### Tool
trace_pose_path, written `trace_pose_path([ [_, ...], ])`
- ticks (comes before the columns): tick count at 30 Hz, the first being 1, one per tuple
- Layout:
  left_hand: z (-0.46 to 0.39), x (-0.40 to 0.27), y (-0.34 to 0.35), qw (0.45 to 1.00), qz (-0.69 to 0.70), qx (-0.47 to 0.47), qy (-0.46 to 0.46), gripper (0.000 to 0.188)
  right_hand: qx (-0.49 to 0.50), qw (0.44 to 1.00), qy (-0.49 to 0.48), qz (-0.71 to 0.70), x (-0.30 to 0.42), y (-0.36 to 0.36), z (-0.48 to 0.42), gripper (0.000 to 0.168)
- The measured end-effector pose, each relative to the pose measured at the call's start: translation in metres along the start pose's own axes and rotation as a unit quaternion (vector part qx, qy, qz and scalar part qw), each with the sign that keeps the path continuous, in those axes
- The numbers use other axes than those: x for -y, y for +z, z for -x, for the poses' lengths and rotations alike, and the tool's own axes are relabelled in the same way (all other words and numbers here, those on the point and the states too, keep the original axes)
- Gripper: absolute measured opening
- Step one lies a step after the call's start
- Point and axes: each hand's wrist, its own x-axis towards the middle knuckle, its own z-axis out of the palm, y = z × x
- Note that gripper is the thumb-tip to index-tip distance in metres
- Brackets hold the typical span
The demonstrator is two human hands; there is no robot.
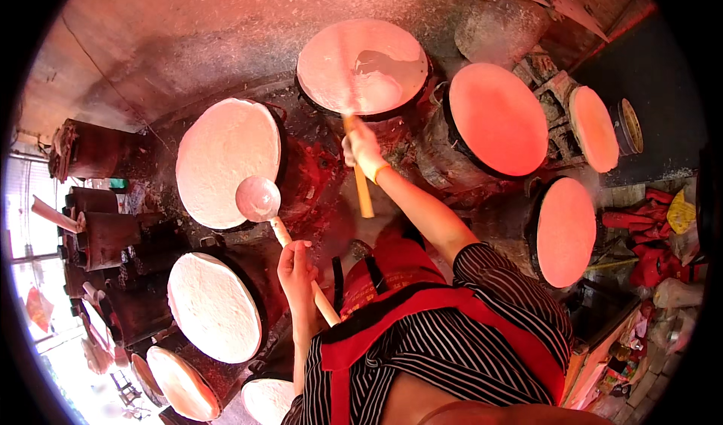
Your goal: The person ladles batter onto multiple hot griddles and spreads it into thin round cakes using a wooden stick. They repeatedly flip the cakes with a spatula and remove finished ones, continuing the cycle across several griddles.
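My right hand (362, 147) grips the wooden handle of a long spreading tool (348, 80); its motion-blurred far part lies across a round griddle (395, 63) at the top middle. Pale batter covers most of that griddle, with a bare grey patch at its right. In my left hand (297, 264) is the pale handle of a ladle (258, 198). The ladle's round bowl, with some whitish liquid in it, hangs over the lower right edge of another griddle's pale batter sheet (229, 159).
More drum stoves topped with pale rounds stand at the right (498, 120), (566, 233) and lower left (214, 307). Dark metal cylinders (110, 238) are stacked at the far left. A sooty wall (186, 24) rises behind. Red cloths and bags (649, 222) lie at the far right.
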Motion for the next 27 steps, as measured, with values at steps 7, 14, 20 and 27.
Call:
trace_pose_path([
  [7,-0.001,-0.001,0.038,0.999,-0.041,0.004,-0.008,0.015,0.023,0.994,0.082,0.069,0.034,-0.138,0.035,0.041],
  [14,-0.023,0.013,0.099,0.999,0.006,0.034,-0.017,0.024,0.123,0.98,0.096,0.123,0.064,-0.139,0.02,0.045],
  [20,-0.025,0.023,0.147,0.999,0.03,-0.003,-0.024,0.038,0.057,0.983,0.066,0.16,0.105,-0.214,-0.024,0.043],
  [27,-0.017,0.025,0.187,0.998,0.036,-0.039,-0.013,0.052,-0.165,0.827,-0.164,0.512,0.15,-0.166,-0.111,0.04],
])
